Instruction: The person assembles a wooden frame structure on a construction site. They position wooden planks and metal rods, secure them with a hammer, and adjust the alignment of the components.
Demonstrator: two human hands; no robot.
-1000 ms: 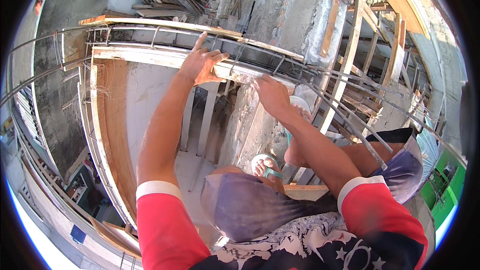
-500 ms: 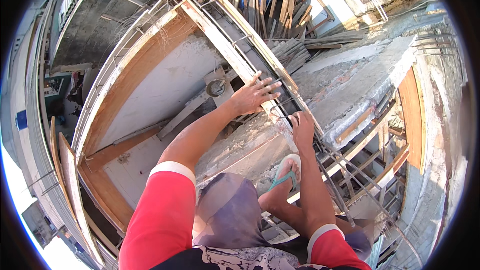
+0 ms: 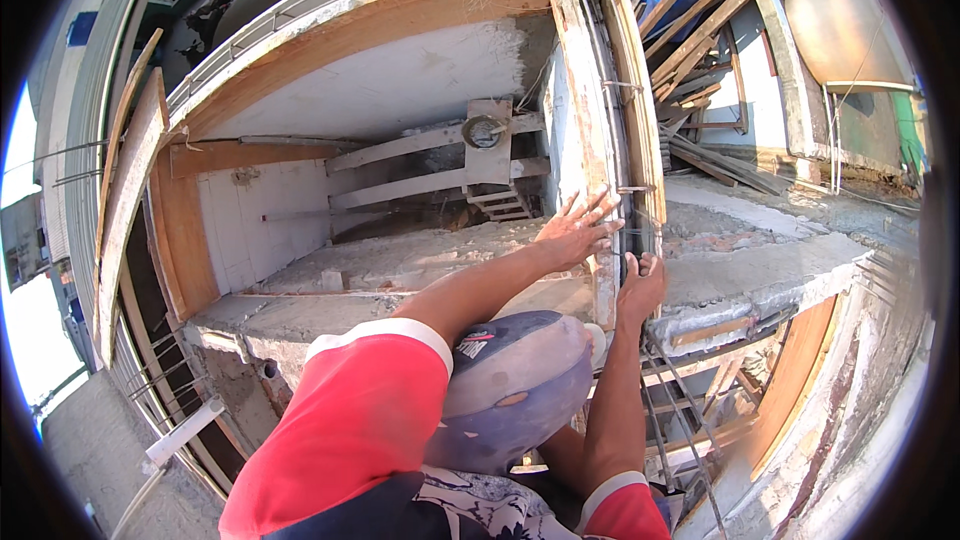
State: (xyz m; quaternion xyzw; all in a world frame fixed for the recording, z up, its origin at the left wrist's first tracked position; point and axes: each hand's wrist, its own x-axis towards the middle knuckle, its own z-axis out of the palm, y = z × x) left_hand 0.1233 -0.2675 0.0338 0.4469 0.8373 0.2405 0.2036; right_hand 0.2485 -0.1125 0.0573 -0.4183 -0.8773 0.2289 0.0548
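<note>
My left hand (image 3: 578,230) lies with its fingers spread over the top edge of a worn, white-stained form board (image 3: 572,60). Just right of it, my right hand (image 3: 641,285) is closed, its fingers curled at the near end of a narrow form channel. What those fingers hold is too small to make out. Steel reinforcing bars with cross ties (image 3: 605,50) run along the channel between the form board and a second wooden board (image 3: 637,110).
Left of the channel a deep opening holds crossing planks with a round bucket (image 3: 483,131) on them. A rough concrete ledge (image 3: 420,255) lies below my left arm. Loose bars (image 3: 690,420) cross another opening at lower right. Stacked timber (image 3: 705,25) leans at upper right.
The view has turned, so the channel now runs nearly upright in it. My left hand stays on the board's edge, and my right hand remains curled at the channel.
</note>
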